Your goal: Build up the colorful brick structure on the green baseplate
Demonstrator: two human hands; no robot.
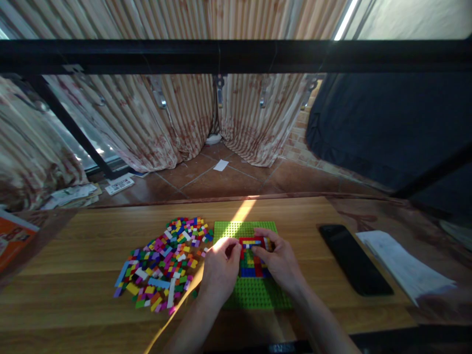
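A green studded baseplate [236, 229] lies on the wooden table [88, 231]. On it sits a small block of joined bricks [251, 260] in red, yellow, green and blue. My left hand [220, 269] rests on the plate's left side, fingers curled at the block's left edge. My right hand [279, 259] is curled over the block's right side, fingertips pressed on its top red row. Whether either hand pinches a loose brick is hidden. A heap of several loose coloured bricks [165, 263] lies just left of the plate.
A black phone [354, 265] lies right of the plate, with a stack of white papers [401, 265] beyond it. An orange box [13, 238] sits at the far left. A black bar [236, 55] crosses overhead; curtains and a tiled floor lie behind the table.
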